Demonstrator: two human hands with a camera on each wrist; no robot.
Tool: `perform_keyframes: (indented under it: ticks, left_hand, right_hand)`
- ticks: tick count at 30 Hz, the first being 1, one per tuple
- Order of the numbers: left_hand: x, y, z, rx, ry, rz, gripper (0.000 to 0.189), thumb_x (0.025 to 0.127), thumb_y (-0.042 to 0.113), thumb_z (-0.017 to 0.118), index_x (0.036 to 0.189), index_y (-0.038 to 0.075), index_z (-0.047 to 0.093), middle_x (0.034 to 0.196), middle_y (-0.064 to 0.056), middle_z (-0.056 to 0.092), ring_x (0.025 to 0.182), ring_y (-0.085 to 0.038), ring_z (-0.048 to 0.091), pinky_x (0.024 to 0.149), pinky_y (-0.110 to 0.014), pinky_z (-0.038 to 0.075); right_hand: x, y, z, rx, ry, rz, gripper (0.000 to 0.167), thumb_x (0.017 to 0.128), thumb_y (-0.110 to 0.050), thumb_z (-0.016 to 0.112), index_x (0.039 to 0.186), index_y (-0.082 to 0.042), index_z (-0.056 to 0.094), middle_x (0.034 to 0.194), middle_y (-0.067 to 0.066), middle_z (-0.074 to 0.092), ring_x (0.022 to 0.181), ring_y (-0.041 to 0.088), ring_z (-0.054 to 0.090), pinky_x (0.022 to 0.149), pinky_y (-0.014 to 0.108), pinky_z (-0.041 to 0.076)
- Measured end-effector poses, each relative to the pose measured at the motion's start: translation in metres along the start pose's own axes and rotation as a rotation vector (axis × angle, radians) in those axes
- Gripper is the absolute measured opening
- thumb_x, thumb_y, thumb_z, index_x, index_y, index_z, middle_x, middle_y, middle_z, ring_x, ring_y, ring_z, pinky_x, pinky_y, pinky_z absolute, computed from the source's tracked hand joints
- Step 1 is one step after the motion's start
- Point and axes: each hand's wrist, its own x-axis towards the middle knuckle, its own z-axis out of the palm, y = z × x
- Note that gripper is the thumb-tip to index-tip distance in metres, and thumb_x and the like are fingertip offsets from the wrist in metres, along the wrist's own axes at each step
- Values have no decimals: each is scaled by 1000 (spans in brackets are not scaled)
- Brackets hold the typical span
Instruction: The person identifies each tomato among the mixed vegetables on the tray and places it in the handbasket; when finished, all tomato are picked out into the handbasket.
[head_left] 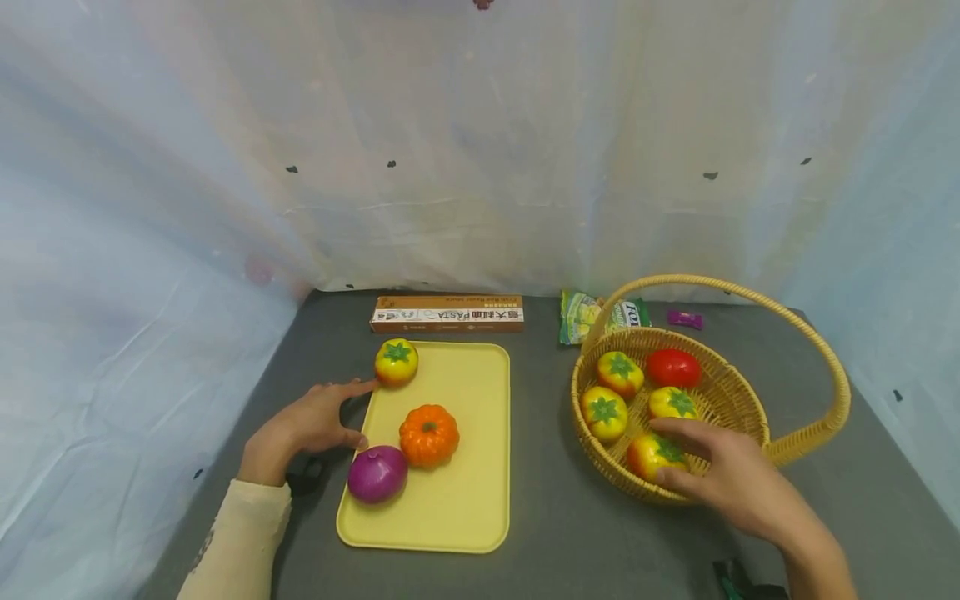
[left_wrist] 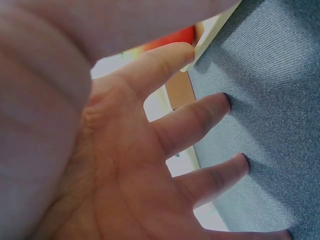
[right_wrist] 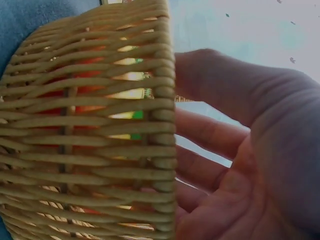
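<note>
My left hand [head_left: 318,418] spreads its fingers at the left edge of a yellow tray [head_left: 472,517]. Its index fingertip is beside a toy persimmon [head_left: 396,363] and its thumb beside a purple onion [head_left: 377,475]; an orange pumpkin [head_left: 429,436] sits further in. In the left wrist view the fingers [left_wrist: 200,120] look extended over the grey table. My right hand [head_left: 731,475] reaches over the rim of a wicker basket [head_left: 731,400], thumb and fingers loosely around the nearest persimmon [head_left: 651,457]. The basket's weave partly hides those fingers in the right wrist view.
Other persimmons [head_left: 604,413] and a red tomato-like piece [head_left: 673,367] lie in the basket, under its tall arched handle [head_left: 795,321]. Behind stand a pasta box [head_left: 447,314], a green-yellow packet [head_left: 577,317] and a small purple wrapper [head_left: 685,319]. White sheeting [head_left: 480,167] surrounds the table.
</note>
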Motion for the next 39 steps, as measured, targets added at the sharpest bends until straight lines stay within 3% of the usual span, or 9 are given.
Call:
perform_keyframes:
  ticks: [6,12,16,19,25,32,39]
  left_hand:
    - [0,0,0,-5,-2,-5,98,85,39,94,169,23,46,175,-28,35,156,-62,31,120,-83,30]
    - [1,-2,0,-4,-4,-13,99,85,40,95,169,23,46,175,-27,34,156,-62,31,120,-83,31]
    - [2,-3,0,-3,0,-6,99,85,40,95,169,22,45,175,-27,35,156,-61,31,121,-82,31]
    - [1,-4,1,-1,4,3,98,85,39,95,169,22,46,175,-28,36,155,-62,32,121,-82,31]
    - [0,-3,-1,4,10,25,96,86,36,95,167,20,48,173,-29,37,155,-64,32,121,-82,31]
    - [1,-2,1,-2,11,22,96,85,36,95,168,21,48,174,-29,37,155,-64,31,121,-81,31]
    - [1,-1,0,-3,18,16,97,85,37,96,167,21,48,174,-28,37,156,-64,31,121,-81,31]
  right_hand:
    - [0,-2,-6,33,20,-4,55,95,-43,86,143,-19,73,141,4,76,122,33,76,97,50,65]
    - [7,-13,-8,37,86,-42,53,94,-39,89,140,-19,75,136,6,78,112,27,81,94,43,67]
    - [21,-29,-4,95,139,-107,52,92,-34,91,140,-20,76,136,3,78,113,27,81,95,31,65]
    - [35,-45,3,180,149,-179,52,94,-30,90,142,-19,74,139,2,77,119,30,79,100,32,64]
    - [68,-83,20,346,93,-258,59,94,-30,90,148,-19,70,147,2,73,133,29,72,112,51,57]
    - [107,-123,47,519,3,-327,60,93,-27,91,148,-19,70,149,2,71,140,26,67,119,50,53]
    - [152,-147,81,581,-63,-358,56,93,-25,91,144,-13,72,144,4,74,134,24,71,116,41,56]
